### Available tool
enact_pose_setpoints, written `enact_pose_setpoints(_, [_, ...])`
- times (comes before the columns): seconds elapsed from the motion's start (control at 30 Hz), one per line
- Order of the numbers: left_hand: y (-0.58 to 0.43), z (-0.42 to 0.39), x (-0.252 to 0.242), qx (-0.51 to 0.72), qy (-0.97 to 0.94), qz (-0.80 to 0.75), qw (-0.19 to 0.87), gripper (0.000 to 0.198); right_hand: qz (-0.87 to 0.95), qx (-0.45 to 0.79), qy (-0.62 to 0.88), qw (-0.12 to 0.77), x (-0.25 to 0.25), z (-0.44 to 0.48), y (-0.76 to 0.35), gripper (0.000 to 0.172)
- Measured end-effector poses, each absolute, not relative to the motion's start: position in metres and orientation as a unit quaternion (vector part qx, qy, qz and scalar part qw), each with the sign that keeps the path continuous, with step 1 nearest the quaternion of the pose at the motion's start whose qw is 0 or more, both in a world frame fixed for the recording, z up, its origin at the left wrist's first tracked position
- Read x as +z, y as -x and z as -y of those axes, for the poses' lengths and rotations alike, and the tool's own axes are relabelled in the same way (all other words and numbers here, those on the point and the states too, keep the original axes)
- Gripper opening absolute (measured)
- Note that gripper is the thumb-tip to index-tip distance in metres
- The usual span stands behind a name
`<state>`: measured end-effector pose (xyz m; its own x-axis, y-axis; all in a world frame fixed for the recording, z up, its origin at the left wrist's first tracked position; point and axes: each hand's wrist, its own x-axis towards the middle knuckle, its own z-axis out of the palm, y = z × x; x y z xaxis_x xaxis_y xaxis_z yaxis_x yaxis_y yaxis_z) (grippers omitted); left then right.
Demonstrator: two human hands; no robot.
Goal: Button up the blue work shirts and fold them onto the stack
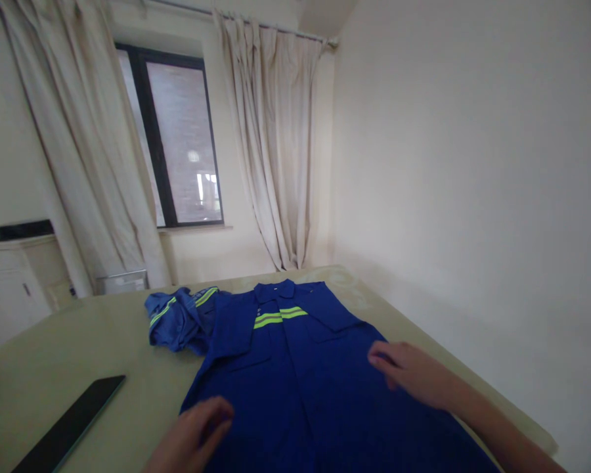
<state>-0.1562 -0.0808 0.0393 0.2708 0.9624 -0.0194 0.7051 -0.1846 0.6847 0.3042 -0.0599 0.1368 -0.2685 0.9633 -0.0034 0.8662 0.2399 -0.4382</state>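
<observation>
A dark blue work jacket (285,374) lies spread on the table, its collar at the far end and a yellow-green and grey reflective band across the chest. Its sleeves lie along the sides, and the near end runs out of view. Over its near left part is my left hand (192,433), fingers loosely curled and thumb apart, with nothing visible in it. At the right edge of the jacket, my right hand (408,371) hovers or rests with bent fingers and a gap to the thumb; whether it touches the cloth is unclear.
A crumpled blue garment (177,322) with reflective stripes lies left of the jacket. A flat black object (71,427) sits on the green-covered table (103,341) at the near left. A white wall (473,197) stands along the right side; curtains (276,131) and a window are behind.
</observation>
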Motion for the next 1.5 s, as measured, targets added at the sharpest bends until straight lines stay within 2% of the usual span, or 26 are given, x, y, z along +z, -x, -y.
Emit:
enact_pose_setpoints(0.07, [0.125,0.047,0.042,0.236,-0.776,-0.571,0.13,0.027,0.795,0.13,0.578,0.133,0.127,0.027,-0.274,0.032])
enact_pose_setpoints(0.13, [0.098,0.018,0.04,0.212,-0.762,-0.611,0.03,0.03,0.803,0.101,0.577,0.113,0.111,-0.005,-0.246,0.035])
enact_pose_setpoints(0.27, [0.077,-0.014,0.02,0.166,-0.718,-0.676,-0.033,0.041,0.767,0.103,0.626,0.097,0.072,-0.045,-0.211,0.038])
enact_pose_setpoints(0.33, [0.082,-0.018,0.01,0.165,-0.708,-0.684,-0.052,0.047,0.742,0.074,0.654,0.128,0.055,-0.05,-0.204,0.04])
enact_pose_setpoints(0.43, [0.095,-0.019,0.0,0.171,-0.687,-0.698,-0.108,0.046,0.713,0.028,0.678,0.177,0.036,-0.051,-0.2,0.04])
enact_pose_setpoints(0.53, [0.104,-0.022,-0.001,0.176,-0.668,-0.707,-0.152,0.047,0.708,0.01,0.68,0.187,0.027,-0.05,-0.202,0.039])
enact_pose_setpoints(0.63, [0.118,-0.031,0.005,0.24,-0.644,-0.714,-0.131,0.052,0.697,0.001,0.694,0.177,0.025,-0.052,-0.207,0.042])
enact_pose_setpoints(0.73, [0.143,-0.039,0.017,0.407,-0.531,-0.735,-0.11,0.058,0.699,-0.005,0.695,0.166,0.025,-0.053,-0.21,0.044])
enact_pose_setpoints(0.83, [0.168,-0.036,0.029,0.549,-0.377,-0.732,-0.148,0.069,0.713,-0.01,0.684,0.155,0.024,-0.053,-0.21,0.045])
enact_pose_setpoints(0.9, [0.172,-0.03,0.037,0.576,-0.336,-0.72,-0.191,0.072,0.719,-0.013,0.678,0.151,0.024,-0.054,-0.208,0.045])
enact_pose_setpoints(1.0, [0.151,-0.021,0.041,0.536,-0.468,-0.676,-0.188,0.056,0.714,-0.02,0.68,0.164,0.026,-0.06,-0.209,0.047])
enact_pose_setpoints(1.1, [0.113,-0.013,0.032,0.396,-0.688,-0.602,-0.088,0.042,0.633,-0.026,0.741,0.224,0.03,-0.07,-0.229,0.055])
enact_pose_setpoints(1.2, [0.086,-0.006,0.016,0.246,-0.797,-0.551,-0.014,0.044,0.47,-0.023,0.83,0.3,0.035,-0.076,-0.266,0.061])
enact_pose_setpoints(1.3, [0.079,-0.004,0.007,0.173,-0.82,-0.545,0.026,0.053,0.385,-0.052,0.855,0.343,0.039,-0.073,-0.289,0.064])
enact_pose_setpoints(1.4, [0.082,-0.006,0.004,0.149,-0.817,-0.556,0.036,0.057,0.498,-0.076,0.786,0.358,0.043,-0.06,-0.27,0.055])
enact_pose_setpoints(1.5, [0.084,-0.011,0.005,0.137,-0.82,-0.556,0.03,0.059,0.669,-0.009,0.672,0.318,0.042,-0.041,-0.216,0.045])
